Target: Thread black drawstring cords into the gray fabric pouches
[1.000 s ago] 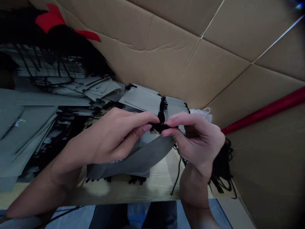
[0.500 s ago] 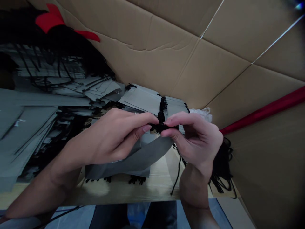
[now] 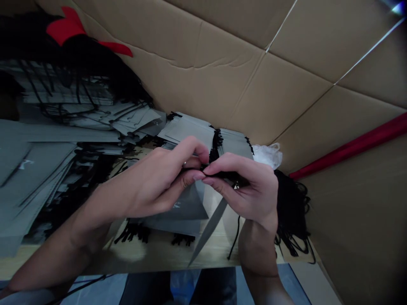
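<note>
My left hand (image 3: 159, 180) and my right hand (image 3: 246, 184) meet in the middle of the view, above the table. Between them runs a thin black cord (image 3: 190, 169), pinched by thumb and fingers on both sides; the fingers hide part of it. From below my right hand a grey sheet (image 3: 210, 231) hangs down, seen almost edge-on. Under my left hand lies another grey sheet (image 3: 187, 205) with a small white mark. Black cord ends (image 3: 133, 233) stick out from the sheets beneath it.
Stacks of grey sheets with black cords (image 3: 47, 169) cover the left side. More stacks (image 3: 190, 127) stand against the cardboard wall (image 3: 206, 55). At right lie a bundle of black cords (image 3: 292, 216) and a clear plastic bag (image 3: 269, 156). A red strip (image 3: 349, 146) crosses the cardboard.
My right hand has moved left, up against the left fingers. My left index finger has bent upward. The grey sheet has swung from stretching leftward to hanging down edge-on.
</note>
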`<state>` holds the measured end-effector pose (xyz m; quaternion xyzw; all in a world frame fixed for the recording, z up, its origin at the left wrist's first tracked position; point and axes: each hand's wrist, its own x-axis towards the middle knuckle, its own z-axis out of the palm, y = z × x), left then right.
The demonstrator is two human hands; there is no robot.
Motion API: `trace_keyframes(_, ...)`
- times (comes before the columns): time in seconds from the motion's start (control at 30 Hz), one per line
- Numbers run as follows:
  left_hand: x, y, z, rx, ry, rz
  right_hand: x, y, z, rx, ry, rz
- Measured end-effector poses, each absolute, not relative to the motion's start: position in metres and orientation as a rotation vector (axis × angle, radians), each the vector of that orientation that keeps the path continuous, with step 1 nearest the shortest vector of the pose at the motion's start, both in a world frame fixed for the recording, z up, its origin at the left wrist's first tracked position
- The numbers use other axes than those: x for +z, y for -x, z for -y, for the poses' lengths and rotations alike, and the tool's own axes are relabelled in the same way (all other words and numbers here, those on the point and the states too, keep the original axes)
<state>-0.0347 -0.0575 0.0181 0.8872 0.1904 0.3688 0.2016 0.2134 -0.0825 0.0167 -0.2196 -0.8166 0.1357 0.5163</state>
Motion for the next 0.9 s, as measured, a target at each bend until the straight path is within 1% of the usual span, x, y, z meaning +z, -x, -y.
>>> trace_keyframes(0.1, 0.018, 0.037, 0.054, 1.022, -2.707, -0.548, 0.017, -0.212, 0.083, 0.326, 0.56, 1.938)
trace_keyframes(0.17, 0.018, 0.037, 0.054, 1.077, -2.746, -0.511, 0.016, -0.211, 0.084, 0.364, 0.57, 1.909)
trace_keyframes(0.33, 0.024, 0.036, 0.057, 1.165, -2.62, -0.382, 0.008, -0.208, 0.086, 0.577, 0.582, 1.782)
trace_keyframes(0.5, 0.027, 0.04, 0.059, 1.175, -2.518, -0.307, 0.002, -0.201, 0.083, 0.793, 0.515, 1.682)
trace_keyframes(0.63, 0.025, 0.035, 0.056, 1.219, -2.509, -0.443, 0.01, -0.202, 0.078, 0.778, 0.598, 1.655)
trace_keyframes(0.7, 0.022, 0.03, 0.052, 1.334, -2.493, -0.564, 0.016, -0.21, 0.077, 0.797, 0.694, 1.683)
trace_keyframes(0.8, 0.017, 0.026, 0.046, 1.636, -2.363, -0.79, 0.023, -0.225, 0.077, 0.845, 0.843, 1.841)
trace_keyframes(0.9, 0.016, 0.027, 0.043, 1.871, -2.181, -0.946, 0.026, -0.235, 0.077, 0.743, 1.057, 2.096)
